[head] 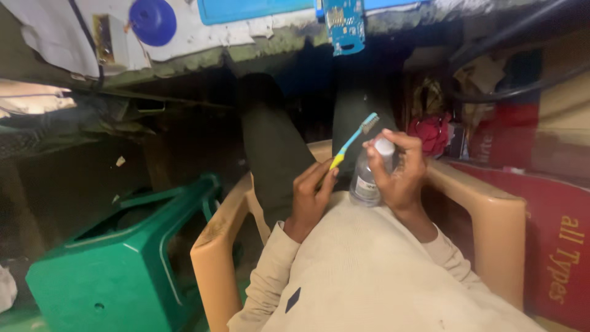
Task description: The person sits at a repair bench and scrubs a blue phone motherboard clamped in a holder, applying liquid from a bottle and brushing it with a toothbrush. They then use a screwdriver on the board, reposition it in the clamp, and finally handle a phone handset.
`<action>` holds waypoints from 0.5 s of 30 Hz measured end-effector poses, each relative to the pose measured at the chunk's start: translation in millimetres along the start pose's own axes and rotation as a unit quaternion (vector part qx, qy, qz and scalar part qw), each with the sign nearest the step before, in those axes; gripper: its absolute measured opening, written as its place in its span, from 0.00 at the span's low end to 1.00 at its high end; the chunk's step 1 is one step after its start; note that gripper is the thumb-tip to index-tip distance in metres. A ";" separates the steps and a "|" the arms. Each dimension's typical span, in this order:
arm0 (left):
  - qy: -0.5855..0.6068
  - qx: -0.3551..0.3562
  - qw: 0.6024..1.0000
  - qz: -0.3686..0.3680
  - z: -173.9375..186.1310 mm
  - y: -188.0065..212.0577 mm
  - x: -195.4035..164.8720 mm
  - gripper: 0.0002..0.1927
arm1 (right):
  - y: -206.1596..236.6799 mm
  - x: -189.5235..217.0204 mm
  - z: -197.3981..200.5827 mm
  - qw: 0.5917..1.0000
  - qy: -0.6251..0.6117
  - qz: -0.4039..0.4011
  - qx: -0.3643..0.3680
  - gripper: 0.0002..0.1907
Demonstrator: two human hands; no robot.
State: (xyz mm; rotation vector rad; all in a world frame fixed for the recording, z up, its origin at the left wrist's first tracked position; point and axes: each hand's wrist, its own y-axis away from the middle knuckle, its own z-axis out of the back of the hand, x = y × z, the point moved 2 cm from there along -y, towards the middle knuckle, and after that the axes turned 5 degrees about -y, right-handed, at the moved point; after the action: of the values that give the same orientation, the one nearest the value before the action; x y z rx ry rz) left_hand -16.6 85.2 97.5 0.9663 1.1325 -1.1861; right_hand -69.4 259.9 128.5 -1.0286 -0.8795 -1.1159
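Observation:
My left hand (pixel 312 192) grips a blue and yellow toothbrush (pixel 353 140) by its handle, bristles pointing up and to the right. My right hand (pixel 399 172) is wrapped around a small clear plastic bottle (pixel 366 178) with a white cap (pixel 385 147), fingers resting on the cap. The toothbrush head sits just above and to the left of the cap, not touching it as far as I can see. Both hands are held over my lap, above my cream sleeves and dark trousers.
I sit in a tan plastic chair (pixel 212 252). A green plastic stool (pixel 117 264) lies tipped to the left. Above is a workbench edge with a blue circuit board (pixel 345 24) and a blue round disc (pixel 152 21). A red board (pixel 553 246) stands at right.

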 end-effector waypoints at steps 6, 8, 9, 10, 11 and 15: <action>-0.033 -0.003 0.999 0.016 1.7 4.8 14.9 0.11 | -6.1 -10.3 -9.7 1.000 0.011 -0.022 0.006 0.17; -0.027 -0.008 0.999 0.023 3.3 2.6 14.6 0.11 | -9.2 -12.7 -10.3 0.999 0.030 -0.031 0.019 0.17; -0.023 -0.009 0.999 0.027 3.8 1.5 14.3 0.11 | -10.4 -14.1 -10.7 0.998 0.040 -0.037 0.025 0.17; -0.029 -0.010 0.999 0.026 4.4 0.9 13.9 0.11 | -11.1 -15.7 -11.1 0.998 0.036 -0.040 0.024 0.17; -0.034 -0.011 0.999 0.025 4.9 0.6 13.8 0.11 | -11.1 -17.4 -12.3 0.998 0.033 -0.043 0.024 0.16; -0.045 -0.015 0.999 0.015 5.2 -0.3 13.7 0.10 | -11.7 -24.9 -16.8 1.000 0.017 -0.009 0.017 0.15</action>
State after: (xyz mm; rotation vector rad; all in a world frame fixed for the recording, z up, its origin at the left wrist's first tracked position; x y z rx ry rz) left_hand -16.0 77.5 85.1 0.8949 1.0583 -1.1748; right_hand -85.6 249.5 102.6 -0.9723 -0.8807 -1.1269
